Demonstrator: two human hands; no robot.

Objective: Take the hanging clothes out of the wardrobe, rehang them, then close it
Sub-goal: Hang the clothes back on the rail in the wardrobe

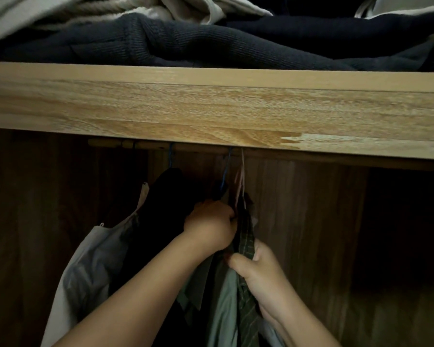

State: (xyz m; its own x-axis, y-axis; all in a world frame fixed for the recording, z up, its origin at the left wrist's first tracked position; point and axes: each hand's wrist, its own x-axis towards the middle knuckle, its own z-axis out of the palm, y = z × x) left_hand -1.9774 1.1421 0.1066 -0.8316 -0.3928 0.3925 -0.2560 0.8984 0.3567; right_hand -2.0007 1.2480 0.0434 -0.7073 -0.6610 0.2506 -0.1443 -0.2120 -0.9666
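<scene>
There is a single view, worn on the person's head. It faces straight into the open wardrobe from close up, level with the wooden shelf edge [211, 106] that crosses the frame. It sees folded clothes [186, 43] on the shelf above and looks down past the rail [161, 146] to both forearms below.

We see the hanging clothes [244, 249] bunched below the wardrobe's wooden rail [156, 146]: a dark green striped garment, a pale grey one beside it, black and white pieces hanging further left, on blue hooks.
</scene>
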